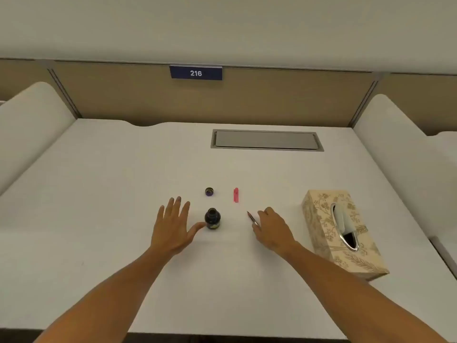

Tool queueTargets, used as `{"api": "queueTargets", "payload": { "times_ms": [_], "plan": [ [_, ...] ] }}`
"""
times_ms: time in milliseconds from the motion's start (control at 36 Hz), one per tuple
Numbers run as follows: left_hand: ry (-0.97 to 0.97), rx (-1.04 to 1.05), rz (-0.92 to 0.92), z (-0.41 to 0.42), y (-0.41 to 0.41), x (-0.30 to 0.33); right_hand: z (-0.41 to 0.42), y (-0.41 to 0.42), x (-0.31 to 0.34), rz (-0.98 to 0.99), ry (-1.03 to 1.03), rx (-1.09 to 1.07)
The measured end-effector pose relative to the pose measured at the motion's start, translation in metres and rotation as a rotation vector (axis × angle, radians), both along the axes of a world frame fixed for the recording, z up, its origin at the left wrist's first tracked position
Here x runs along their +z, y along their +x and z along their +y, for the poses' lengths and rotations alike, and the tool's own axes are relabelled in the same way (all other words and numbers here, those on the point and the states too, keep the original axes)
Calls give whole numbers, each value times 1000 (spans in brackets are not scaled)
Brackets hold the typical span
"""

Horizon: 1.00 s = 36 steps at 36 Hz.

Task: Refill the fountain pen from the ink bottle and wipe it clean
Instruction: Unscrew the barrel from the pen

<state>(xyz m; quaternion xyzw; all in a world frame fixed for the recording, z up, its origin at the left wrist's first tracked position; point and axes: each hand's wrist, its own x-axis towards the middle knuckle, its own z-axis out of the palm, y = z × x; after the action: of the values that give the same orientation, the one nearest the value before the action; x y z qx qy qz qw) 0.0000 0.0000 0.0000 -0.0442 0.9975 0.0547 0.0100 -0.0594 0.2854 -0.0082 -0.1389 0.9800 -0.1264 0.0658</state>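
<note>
A small dark ink bottle [212, 218] stands uncapped on the white desk [123, 194]. Its round cap [209, 191] lies just behind it. My left hand [173, 226] is spread flat to the bottle's left, thumb tip touching the bottle's side. My right hand [272, 229] holds the fountain pen [252, 219], whose nib end points up and left, away from the bottle. A pink pen cap [236, 195] lies on the desk behind the pen.
A patterned tissue box [321, 219] sits at the right, a tissue showing in its slot. A grey cable hatch [267, 140] is set in the desk's far side. Tan partition with a "216" sign [195, 73] behind; white dividers flank both sides.
</note>
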Motion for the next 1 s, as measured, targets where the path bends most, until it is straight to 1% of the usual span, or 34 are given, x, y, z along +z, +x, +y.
{"api": "queueTargets", "payload": {
  "times_ms": [28,111,222,333,556,639,750,806,889,1000],
  "plan": [
    [5,17,-32,1,3,-2,1,1,-1,6,9,-10],
    [3,36,-21,5,11,-9,2,4,-1,12,26,-44],
    [55,48,-21,12,18,-18,3,5,-2,5,42,-79],
    [75,56,-32,15,26,-28,1,8,-4,-29,38,-146],
    [78,-28,34,21,32,-35,-4,12,-11,-26,-44,-243],
    [109,-46,101,26,36,-38,-5,12,-11,-40,-57,-259],
    [217,-79,250,37,50,-41,-6,16,-12,-59,-93,-275],
    [265,-91,277,43,53,-41,-6,19,-13,-75,-130,-281],
    [364,-82,244,55,56,-38,-8,27,-12,-97,-247,-290],
    [588,14,106,72,54,-24,-14,39,-5,-156,-405,-263]
  ]
}}
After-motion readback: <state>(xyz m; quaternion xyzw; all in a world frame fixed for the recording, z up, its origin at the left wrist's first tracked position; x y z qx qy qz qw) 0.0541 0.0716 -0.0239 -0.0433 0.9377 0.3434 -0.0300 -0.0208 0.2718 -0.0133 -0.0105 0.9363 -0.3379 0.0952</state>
